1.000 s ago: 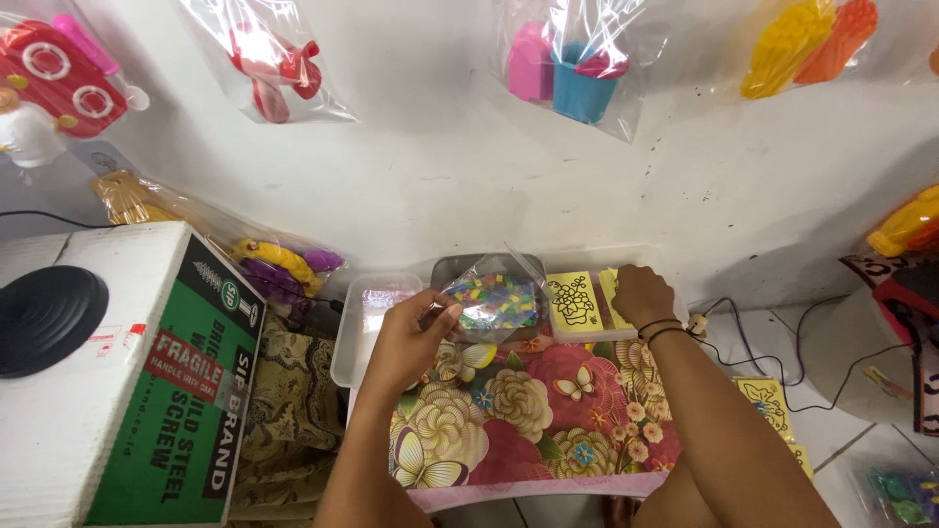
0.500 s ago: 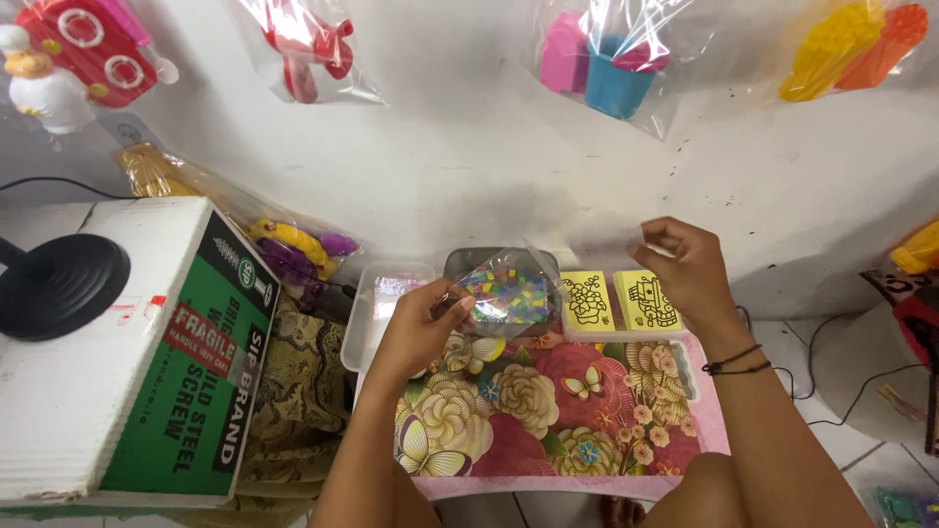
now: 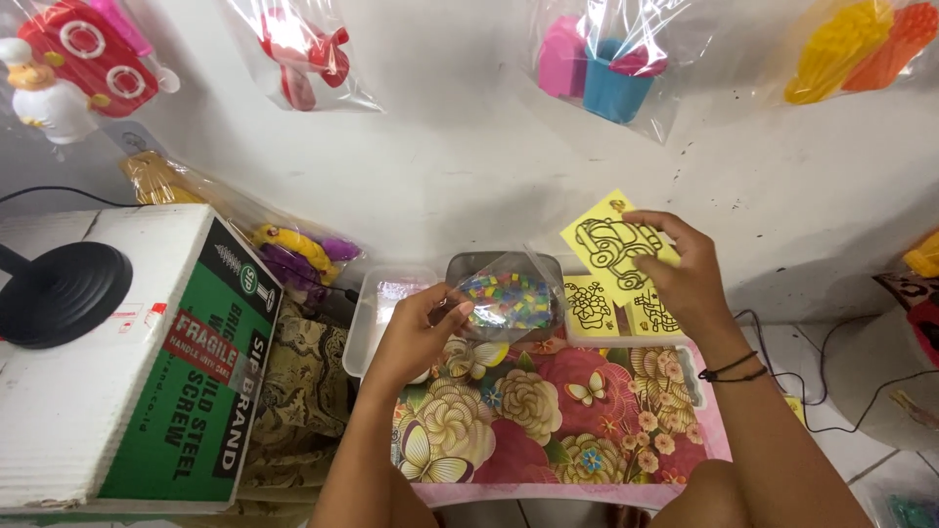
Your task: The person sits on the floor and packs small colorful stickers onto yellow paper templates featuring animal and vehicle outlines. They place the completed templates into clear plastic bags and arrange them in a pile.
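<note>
**Card up, beads pinched**

Right hand (image 3: 685, 279) lifts a yellow card (image 3: 608, 244) with a black line drawing above the tabletop's (image 3: 548, 430) far edge. Left hand (image 3: 416, 328) grips the bead bag (image 3: 509, 298) at the far-left corner; near floral surface lies open.

- A plain white plastered wall (image 3: 440, 166) fills the upper half, evenly lit and scuffed in places.
- Clear plastic bags of bright toys (image 3: 602, 64) hang along the wall's top.
- A white-and-green cardboard box (image 3: 147, 381) stands at the left, with a round black stand base (image 3: 61, 293) on top.
- Patterned olive cloth (image 3: 298, 391) lies beside the box.
- Black cables (image 3: 841, 391) trail over the pale floor at the right.
</note>
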